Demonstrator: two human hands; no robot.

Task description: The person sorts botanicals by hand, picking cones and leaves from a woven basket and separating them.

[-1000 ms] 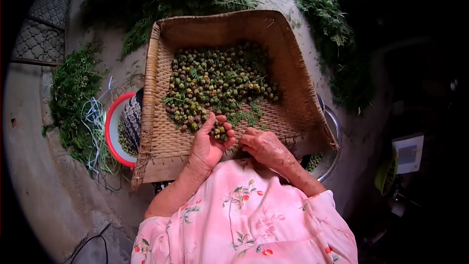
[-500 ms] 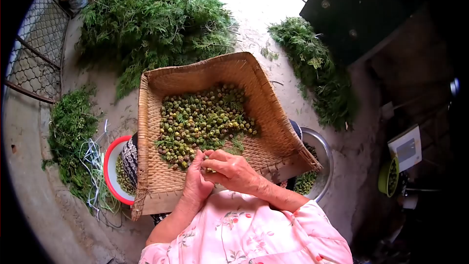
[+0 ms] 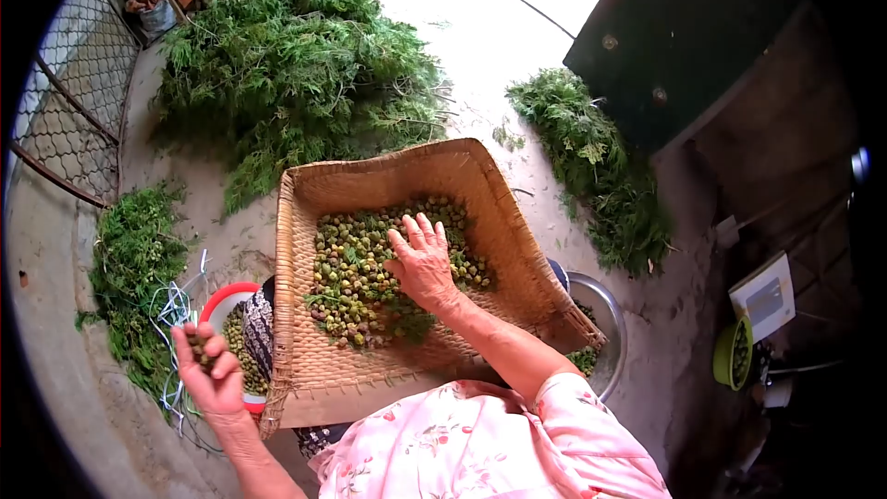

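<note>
A woven basket [image 3: 286, 259] with a squared, open front rests on my lap. Many small round green and brown seed cones [image 3: 356, 273] lie in it, with bits of green sprig among them. My right hand [image 3: 427, 268] reaches over the pile, fingers stretched and slightly apart, touching or just above the cones. Out to the left, my left hand [image 3: 212, 374] is curled around several brownish cones [image 3: 201, 348]. It is beside a red-rimmed white basin [image 3: 214, 300] that holds more cones.
Cut evergreen branches [image 3: 305, 74] lie heaped ahead, with smaller piles at the right [image 3: 591, 166] and left [image 3: 139, 259]. A metal basin [image 3: 614, 333] stands right of the basket. Pale strings [image 3: 174, 305] lie at left. A green bowl [image 3: 733, 356] is far right.
My hands have parted from the basket's near edge. The left moved out beside the red-rimmed basin with cones in it; the right moved forward over the pile. The view has tilted up slightly.
</note>
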